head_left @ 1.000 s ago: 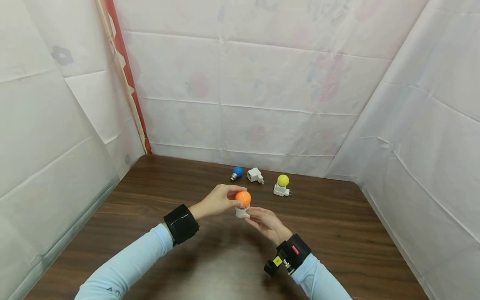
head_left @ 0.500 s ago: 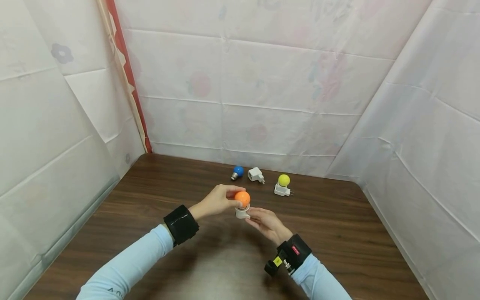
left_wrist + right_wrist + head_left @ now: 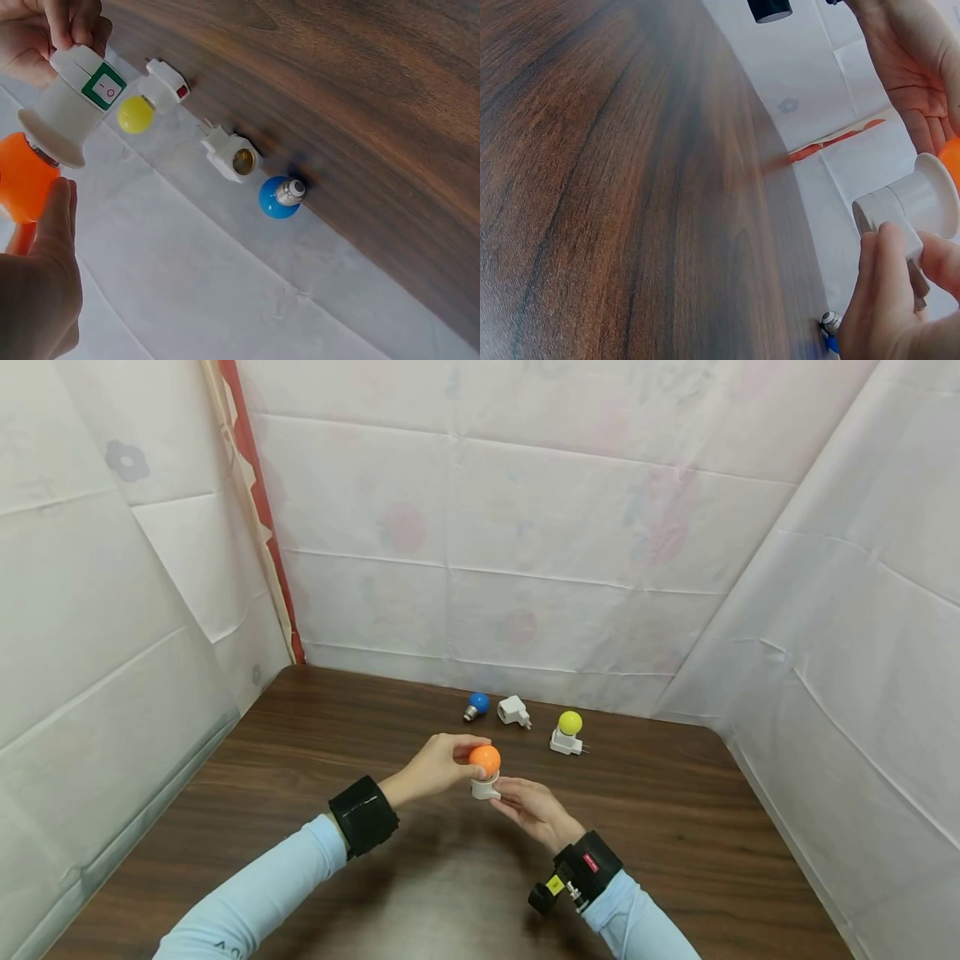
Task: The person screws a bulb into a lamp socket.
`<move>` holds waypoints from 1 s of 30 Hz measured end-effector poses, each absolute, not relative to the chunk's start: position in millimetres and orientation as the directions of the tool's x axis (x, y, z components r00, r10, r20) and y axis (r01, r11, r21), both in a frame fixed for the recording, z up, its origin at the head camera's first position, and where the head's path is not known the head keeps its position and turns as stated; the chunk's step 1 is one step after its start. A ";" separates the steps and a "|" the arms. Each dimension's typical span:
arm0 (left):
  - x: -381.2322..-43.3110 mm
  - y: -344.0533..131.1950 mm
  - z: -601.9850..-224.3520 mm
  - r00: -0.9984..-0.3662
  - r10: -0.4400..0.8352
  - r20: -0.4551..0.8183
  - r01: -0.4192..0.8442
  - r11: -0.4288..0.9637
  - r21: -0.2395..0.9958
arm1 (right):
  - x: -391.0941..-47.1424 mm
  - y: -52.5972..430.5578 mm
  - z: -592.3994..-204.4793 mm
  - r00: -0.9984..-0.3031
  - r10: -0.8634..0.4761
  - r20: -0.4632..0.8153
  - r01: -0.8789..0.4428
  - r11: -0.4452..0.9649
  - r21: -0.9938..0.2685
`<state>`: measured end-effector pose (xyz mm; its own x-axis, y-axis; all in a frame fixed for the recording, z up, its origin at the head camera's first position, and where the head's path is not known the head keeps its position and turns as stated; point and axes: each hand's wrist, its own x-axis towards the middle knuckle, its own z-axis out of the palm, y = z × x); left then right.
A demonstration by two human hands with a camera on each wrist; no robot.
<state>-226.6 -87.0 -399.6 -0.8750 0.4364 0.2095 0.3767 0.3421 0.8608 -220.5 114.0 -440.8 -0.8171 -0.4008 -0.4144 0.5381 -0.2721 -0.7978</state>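
My left hand pinches an orange light bulb between thumb and fingers. Below it, my right hand grips a white plug-in lamp socket by its plug end. The bulb's metal base sits in the socket's flared mouth, with a sliver of metal showing at the rim in the left wrist view. A green-framed switch is on the socket's side. Both things are held above the table. In the right wrist view the socket lies tilted in the fingers, and the orange bulb is mostly cut off by the frame edge.
Along the back of the brown wooden table lie a blue bulb, a white socket with its mouth uncovered, and a yellow bulb standing in another white socket. White sheeting surrounds the table's back and sides.
The hands, bulb and socket keep nearly the same places. My left fingers shift slightly on the orange bulb. The whole head view drifts a little.
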 end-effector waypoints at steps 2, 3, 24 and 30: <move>-226.7 -86.9 -400.2 -0.876 0.436 0.206 0.373 0.340 0.863 | -220.3 114.0 -441.3 -0.818 -0.399 -0.414 0.537 -0.274 -0.798; -226.8 -86.9 -400.4 -0.876 0.438 0.205 0.371 0.339 0.864 | -220.4 114.0 -441.6 -0.818 -0.399 -0.414 0.538 -0.273 -0.798; -230.9 -88.4 -398.5 -0.867 0.458 0.196 0.356 0.294 0.887 | -223.9 112.6 -442.8 -0.822 -0.369 -0.434 0.542 -0.268 -0.797; -232.8 -87.7 -398.7 -0.859 0.473 0.197 0.358 0.279 0.891 | -225.3 111.6 -443.9 -0.835 -0.353 -0.422 0.521 -0.259 -0.814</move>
